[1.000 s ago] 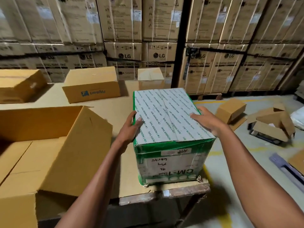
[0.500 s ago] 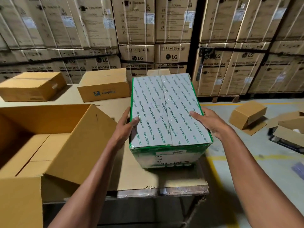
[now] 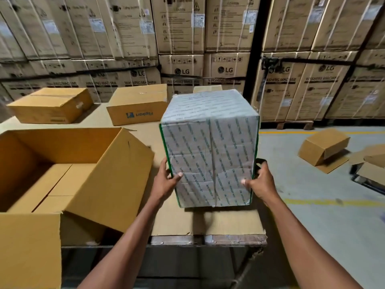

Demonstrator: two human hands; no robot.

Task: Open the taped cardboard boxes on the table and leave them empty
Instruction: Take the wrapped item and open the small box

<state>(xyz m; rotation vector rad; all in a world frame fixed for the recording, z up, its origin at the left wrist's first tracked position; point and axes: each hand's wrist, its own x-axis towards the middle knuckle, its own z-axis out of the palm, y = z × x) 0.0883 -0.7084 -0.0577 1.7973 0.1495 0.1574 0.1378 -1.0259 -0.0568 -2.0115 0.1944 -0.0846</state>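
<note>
We are gripping the taped box (image 3: pixel 210 147) with both hands. Our left hand (image 3: pixel 165 181) and right hand (image 3: pixel 260 182) are clasping its sides above the table (image 3: pixel 208 224).

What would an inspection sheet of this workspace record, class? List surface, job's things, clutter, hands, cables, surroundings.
Surface: table covered with flattened cardboard.
Job's things: white taped box, green-edged, tipped up near the front edge; open brown box at left; two closed brown boxes at the back.
Clutter: loose boxes on the floor at right.
Hands: left hand and right hand grip the taped box's lower corners.
Cables: nothing seen.
Surroundings: stacked washing-machine cartons.
</note>
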